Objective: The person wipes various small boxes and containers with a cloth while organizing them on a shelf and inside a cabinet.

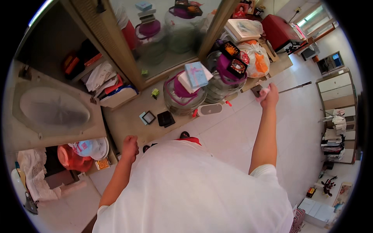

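Observation:
My right hand (271, 98), stretched out ahead on the right, is closed around a crumpled pale pink cloth (263, 93). The cloth is beside a wooden ledge (285, 64) and above the light tiled floor. My left hand (130, 148) is curled into a fist at the left, with nothing showing in it. Nearest that hand, on the low ledge, lie a small open dark-rimmed box (148, 117) and a black case (166, 119). Two big glass jars with purple lids stand farther along; a light blue gift box (196, 74) rests on the nearer jar (182, 101).
A mirror (159, 50) backs the ledge. At the left, a cabinet door (23, 134) hangs out near a red plastic basin (72, 159). Black trays of beads (237, 68) top the farther jar, beside a white plastic bag (254, 50). A thin rod (297, 87) extends past my right hand.

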Available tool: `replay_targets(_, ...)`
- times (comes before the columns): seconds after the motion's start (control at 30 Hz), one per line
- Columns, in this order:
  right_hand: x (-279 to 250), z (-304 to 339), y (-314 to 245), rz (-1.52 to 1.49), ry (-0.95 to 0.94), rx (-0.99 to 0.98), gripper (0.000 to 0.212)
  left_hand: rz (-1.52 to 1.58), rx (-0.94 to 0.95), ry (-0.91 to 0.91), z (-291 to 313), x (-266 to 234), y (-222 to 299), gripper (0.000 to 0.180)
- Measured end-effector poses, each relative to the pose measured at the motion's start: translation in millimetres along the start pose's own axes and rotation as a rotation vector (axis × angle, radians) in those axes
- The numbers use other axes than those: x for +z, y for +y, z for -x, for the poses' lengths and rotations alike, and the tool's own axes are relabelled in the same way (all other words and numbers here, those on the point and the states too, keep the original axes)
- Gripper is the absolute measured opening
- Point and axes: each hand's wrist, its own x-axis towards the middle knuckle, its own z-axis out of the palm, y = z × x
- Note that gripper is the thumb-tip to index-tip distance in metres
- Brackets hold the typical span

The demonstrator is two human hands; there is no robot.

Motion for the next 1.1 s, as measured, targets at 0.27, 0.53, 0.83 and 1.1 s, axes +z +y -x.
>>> replay_targets(0.27, -11.4, 155.6, 88.8, 0.227, -0.696, 0.668, 0.037, 0.122, -0.02, -0.039, -17.7, -42.6, -4.2, 0.009)
replay_targets(0.53, 88.0, 300.8, 246.8, 0.801, -1.149, 0.68, 0.04, 0.167, -0.074, -0.114, -10.6, -84.8, -20.9, 0.023)
replay_targets(0.83, 202.0, 384.9, 398.3, 1.555, -1.052, 0.062, 0.083, 0.094, -0.129, 0.069, 46.1, -145.7, -51.9, 0.022)
replay_targets(1.1, 211.3, 399.4, 415.2, 1.496, -1.007, 0.092, 0.086, 0.077, -0.205, 0.142, 62.0, -205.1, -87.9, 0.017)
